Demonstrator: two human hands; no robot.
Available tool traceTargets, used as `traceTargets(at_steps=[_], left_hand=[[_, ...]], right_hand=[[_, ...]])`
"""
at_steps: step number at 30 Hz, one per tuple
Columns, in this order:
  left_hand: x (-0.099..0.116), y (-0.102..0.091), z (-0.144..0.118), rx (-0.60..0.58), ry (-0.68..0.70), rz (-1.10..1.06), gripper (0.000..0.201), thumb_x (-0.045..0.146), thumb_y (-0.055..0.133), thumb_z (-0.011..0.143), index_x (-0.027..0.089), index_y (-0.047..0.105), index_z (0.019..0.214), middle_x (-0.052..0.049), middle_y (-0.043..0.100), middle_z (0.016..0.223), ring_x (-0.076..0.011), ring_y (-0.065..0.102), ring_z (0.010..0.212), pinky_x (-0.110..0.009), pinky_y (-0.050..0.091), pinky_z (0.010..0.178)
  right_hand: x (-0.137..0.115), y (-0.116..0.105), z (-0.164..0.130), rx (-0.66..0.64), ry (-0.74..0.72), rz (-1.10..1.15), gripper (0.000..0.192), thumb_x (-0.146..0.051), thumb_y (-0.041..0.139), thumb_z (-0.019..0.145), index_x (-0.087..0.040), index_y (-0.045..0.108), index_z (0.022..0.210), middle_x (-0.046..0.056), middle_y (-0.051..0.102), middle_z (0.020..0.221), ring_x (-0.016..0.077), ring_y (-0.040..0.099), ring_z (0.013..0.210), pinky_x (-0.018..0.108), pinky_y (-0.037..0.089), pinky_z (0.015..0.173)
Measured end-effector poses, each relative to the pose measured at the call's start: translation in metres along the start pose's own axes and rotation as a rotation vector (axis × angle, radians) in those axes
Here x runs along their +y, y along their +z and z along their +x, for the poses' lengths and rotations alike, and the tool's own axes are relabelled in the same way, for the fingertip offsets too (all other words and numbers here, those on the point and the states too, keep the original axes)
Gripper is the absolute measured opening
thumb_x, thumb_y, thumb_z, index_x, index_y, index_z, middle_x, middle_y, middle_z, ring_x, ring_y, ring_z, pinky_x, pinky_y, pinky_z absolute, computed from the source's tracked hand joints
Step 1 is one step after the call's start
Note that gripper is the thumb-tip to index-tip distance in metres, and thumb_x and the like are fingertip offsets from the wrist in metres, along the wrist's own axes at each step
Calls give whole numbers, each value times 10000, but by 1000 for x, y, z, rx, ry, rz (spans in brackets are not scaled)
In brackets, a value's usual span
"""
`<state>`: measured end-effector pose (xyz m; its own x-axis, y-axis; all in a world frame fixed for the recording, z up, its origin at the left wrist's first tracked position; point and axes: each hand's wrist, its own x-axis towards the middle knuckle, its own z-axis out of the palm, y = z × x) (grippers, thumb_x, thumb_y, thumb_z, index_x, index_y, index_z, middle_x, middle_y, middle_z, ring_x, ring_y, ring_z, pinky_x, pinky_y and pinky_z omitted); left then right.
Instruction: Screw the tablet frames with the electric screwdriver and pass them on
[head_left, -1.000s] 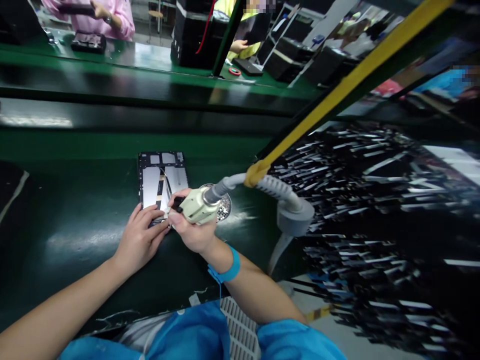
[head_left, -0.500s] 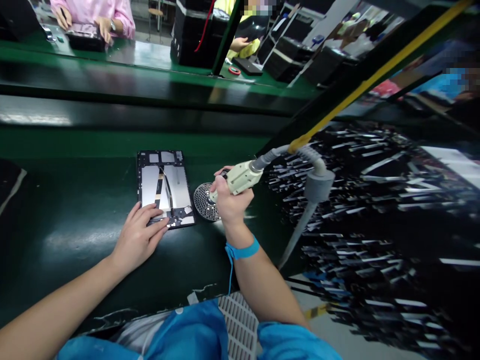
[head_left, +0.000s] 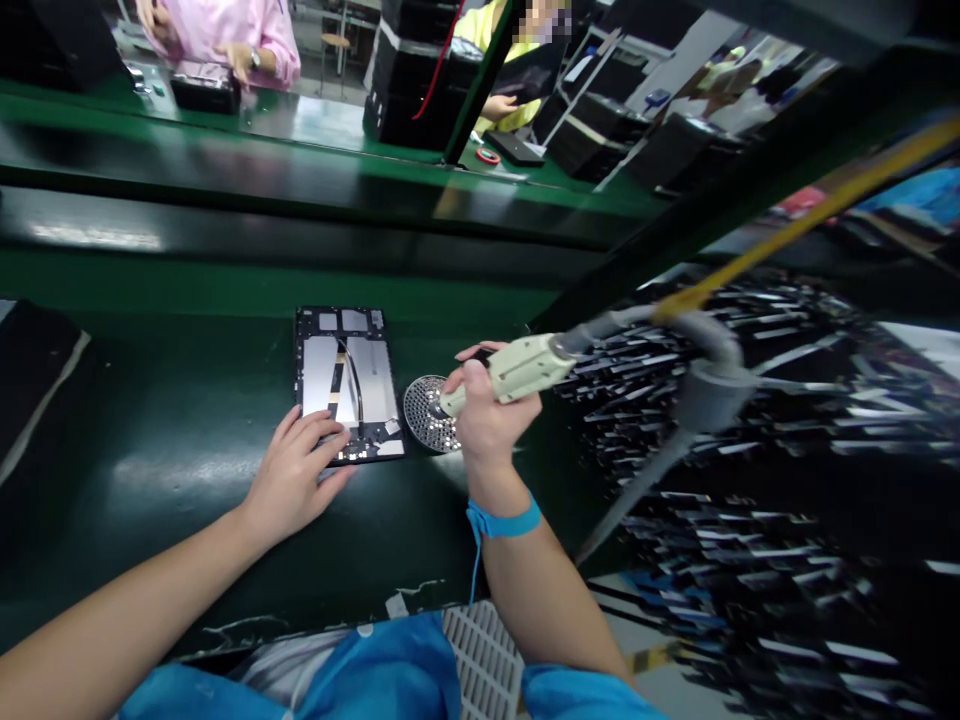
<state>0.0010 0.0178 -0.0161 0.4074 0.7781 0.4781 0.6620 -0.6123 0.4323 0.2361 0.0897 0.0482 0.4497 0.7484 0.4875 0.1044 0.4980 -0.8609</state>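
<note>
left hand [head_left: 294, 478] flat, fingers pressing tablet [head_left: 346, 382] near edge | right hand [head_left: 486, 420] grips screwdriver [head_left: 517, 367], tip over screw dish [head_left: 430, 413] just right of tablet

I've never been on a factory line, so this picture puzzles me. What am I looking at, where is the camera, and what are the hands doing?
The camera sits on a worker's head and looks down at their own two bare hands over a dark green bench. The left hand rests its fingers on the near edge of an opened tablet, which lies flat with its metal insides showing. The right hand grips a pale powered screwdriver with a hose at its back; its tip points down at a round perforated screw tray beside the tablet. A blue wrist strap circles the right wrist. Across the line, other people work at their own bench.
</note>
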Motion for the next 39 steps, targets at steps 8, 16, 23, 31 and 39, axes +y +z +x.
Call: traceTargets(at_steps=[8,16,23,31,39], left_hand=[[-2,3,0,-24,-32,-32,360,351,717,931,205,665,1255,-115,702,1240,-298,598,1284,-579,340,1196],[0,2,2,-37,-44,-46,324,296,671,943,210,654,1255,-127,669,1311,-287,584,1304,-569,344,1195],[-1,2,1,-36,-47,-45,301,271,661,934,215,666,1230,-123,665,1311,-298,575,1318,-569,352,1197],[2,9,-6,13,-5,-8,319,201,632,930,229,673,1245,-125,686,1283,-302,584,1306,-612,390,1176],[-56,5,56,39,-80,129,250,274,645,949,225,721,1182,-127,727,1192,-304,656,1211,-614,383,1165]], right_hand=[[-34,38,-50,-355,97,248,252,-328,713,888,-255,611,1107,1,671,966,93,631,534,255,545,494],[-25,50,-70,-471,144,247,262,-296,725,880,-243,632,1119,25,675,974,147,682,705,348,619,693],[-24,47,-74,-516,188,186,280,-305,757,849,-240,623,1087,6,667,923,127,649,665,317,610,681],[-25,48,-73,-562,38,111,248,-284,746,819,-229,646,1040,35,697,883,195,687,790,375,617,790],[-22,36,-40,-362,136,271,271,-333,729,856,-230,611,1077,22,706,928,109,614,540,241,523,475]])
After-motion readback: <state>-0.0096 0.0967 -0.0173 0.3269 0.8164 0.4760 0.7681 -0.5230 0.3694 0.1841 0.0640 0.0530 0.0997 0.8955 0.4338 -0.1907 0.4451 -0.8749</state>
